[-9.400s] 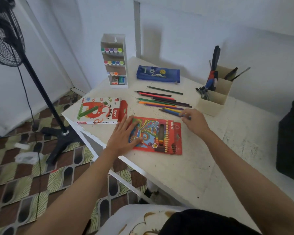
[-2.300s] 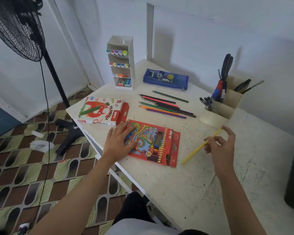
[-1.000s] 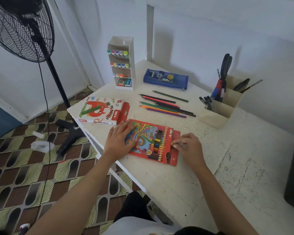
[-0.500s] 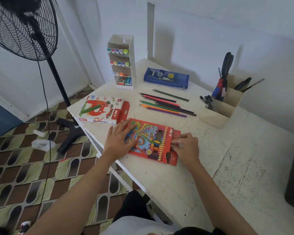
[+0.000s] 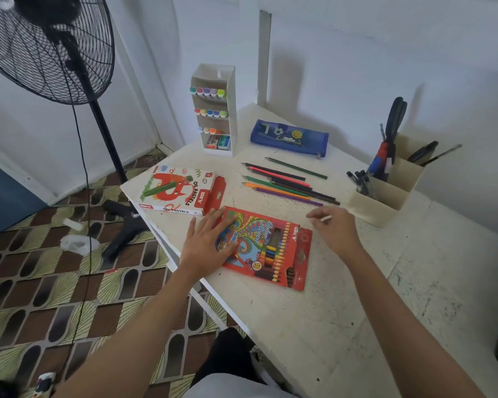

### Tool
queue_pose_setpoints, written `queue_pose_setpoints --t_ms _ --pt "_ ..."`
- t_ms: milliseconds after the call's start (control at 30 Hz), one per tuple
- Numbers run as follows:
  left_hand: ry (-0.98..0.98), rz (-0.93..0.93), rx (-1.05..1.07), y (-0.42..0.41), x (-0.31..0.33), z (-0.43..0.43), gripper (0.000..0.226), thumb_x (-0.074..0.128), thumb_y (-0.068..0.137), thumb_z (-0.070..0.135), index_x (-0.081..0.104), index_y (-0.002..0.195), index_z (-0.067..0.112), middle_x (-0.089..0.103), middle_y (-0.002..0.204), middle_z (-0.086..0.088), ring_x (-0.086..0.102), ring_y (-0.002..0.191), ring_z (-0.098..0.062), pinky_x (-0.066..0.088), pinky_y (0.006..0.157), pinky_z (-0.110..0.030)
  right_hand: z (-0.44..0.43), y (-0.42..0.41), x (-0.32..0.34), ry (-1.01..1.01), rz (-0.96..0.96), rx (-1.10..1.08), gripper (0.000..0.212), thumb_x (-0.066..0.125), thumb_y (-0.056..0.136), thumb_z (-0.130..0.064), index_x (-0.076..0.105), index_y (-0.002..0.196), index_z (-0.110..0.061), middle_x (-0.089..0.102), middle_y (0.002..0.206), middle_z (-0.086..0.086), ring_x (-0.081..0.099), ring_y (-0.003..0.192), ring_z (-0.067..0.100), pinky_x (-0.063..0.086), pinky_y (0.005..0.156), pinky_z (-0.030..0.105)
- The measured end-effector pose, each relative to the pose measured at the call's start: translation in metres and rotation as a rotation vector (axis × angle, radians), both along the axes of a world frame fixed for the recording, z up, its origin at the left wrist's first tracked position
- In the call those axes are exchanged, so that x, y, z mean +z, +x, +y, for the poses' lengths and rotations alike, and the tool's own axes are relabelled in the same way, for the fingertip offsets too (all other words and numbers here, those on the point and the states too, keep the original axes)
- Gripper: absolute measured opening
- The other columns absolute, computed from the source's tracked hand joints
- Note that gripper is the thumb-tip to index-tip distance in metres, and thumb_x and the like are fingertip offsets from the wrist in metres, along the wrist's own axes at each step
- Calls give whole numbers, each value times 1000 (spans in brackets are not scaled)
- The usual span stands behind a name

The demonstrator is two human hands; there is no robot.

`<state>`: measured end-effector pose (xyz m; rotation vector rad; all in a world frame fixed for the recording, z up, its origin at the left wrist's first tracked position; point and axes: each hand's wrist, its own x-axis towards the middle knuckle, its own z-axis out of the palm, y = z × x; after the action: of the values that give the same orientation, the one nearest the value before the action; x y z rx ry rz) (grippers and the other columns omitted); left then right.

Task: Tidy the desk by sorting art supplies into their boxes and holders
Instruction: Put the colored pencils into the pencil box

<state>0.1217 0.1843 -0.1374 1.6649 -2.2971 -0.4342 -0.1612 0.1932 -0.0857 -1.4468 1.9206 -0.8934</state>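
Pressing the pencil box (image 5: 270, 248), the left hand (image 5: 204, 245) lies spread. The right hand (image 5: 335, 231), grip unclear, may knock loose pencils (image 5: 285, 183) rolling.

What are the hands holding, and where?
Left hand lies flat on the pencil box, gripping nothing. Right hand: maybe a small white thing at its fingertips; unclear.

Fan: black pedestal fan (image 5: 49, 44) stood at 10 o'clock, cross base (image 5: 124, 228) on the floor.
Cord (image 5: 84, 168): thin, black, hung from the fan.
Floor: brown-and-green patterned tiles (image 5: 41, 297) at 8 o'clock; crumpled clear wrapper (image 5: 75, 244) near the base.
Wall (image 5: 357, 53): white, at 12 o'clock.
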Motion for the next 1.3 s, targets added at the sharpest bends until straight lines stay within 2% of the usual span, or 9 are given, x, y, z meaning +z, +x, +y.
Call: queue_pose_setpoints --t_ms 100,267,367,600,767,900,967,1167,1300 --pt "-10 -6 36 0 -1 0 75 21 75 74 25 144 45 16 156 14 6 145 -9 -11 114 -38 -26 5 0 -23 87 48 12 62 88 -7 70 92 -15 62 88 -3 52 68 3 43 72 22" --pt "-23 5 65 0 0 0 77 21 76 74 26 145 41 17 156 12 5 145 -9 -13 114 -39 -57 25 -16 -50 227 198 24 60 88 -10 65 109 -18 50 110 6 54 96 17 47 83 32" --pt "-13 18 73 -1 2 1 79 20 75 73 26 145 39 17 156 11 5 145 -9 -13 114 -37 -68 35 -21 -60 360 192 22 57 89 -16 63 110 -18 46 111 6 52 100 22 50 78 37" --pt "7 20 69 -1 2 1 78 20 75 73 25 146 40 17 156 11 6 145 -8 -11 115 -36 -73 36 -25 -48 529 114 13 60 89 -24 64 98 -15 47 106 6 50 99 22 49 67 34" --pt "-7 25 67 0 0 0 76 22 76 73 27 145 40 19 156 10 10 144 -9 -8 116 -37 -57 27 -16 -131 313 86 7 62 88 -22 64 92 -16 61 95 0 57 84 16 39 61 25" --pt "-28 43 70 0 -1 1 76 23 77 73 31 144 39 21 155 10 10 144 -10 -6 117 -38 -32 19 -2 -169 89 68 7 65 86 -16 62 93 -16 62 77 -5 52 59 4 46 59 23" --pt "-29 28 69 0 -1 0 76 22 76 73 30 144 39 20 155 10 7 145 -9 -9 116 -35 -18 16 3 -151 10 38 17 64 87 -12 58 102 -17 60 76 -6 53 59 4 42 53 13" --pt "-35 17 62 1 -2 0 76 22 76 74 29 144 40 20 156 10 6 145 -9 -10 114 -34 21 4 -1 -175 -75 -46 55 60 88 -3 34 132 -22 57 82 -3 57 59 9 45 49 13" --pt "-43 29 60 1 -3 0 75 23 77 73 30 144 40 21 155 9 7 145 -10 -7 115 -37 38 -4 -4 -225 -197 -184 72 61 86 1 23 140 -26 58 91 5 58 60 12 48 53 13"
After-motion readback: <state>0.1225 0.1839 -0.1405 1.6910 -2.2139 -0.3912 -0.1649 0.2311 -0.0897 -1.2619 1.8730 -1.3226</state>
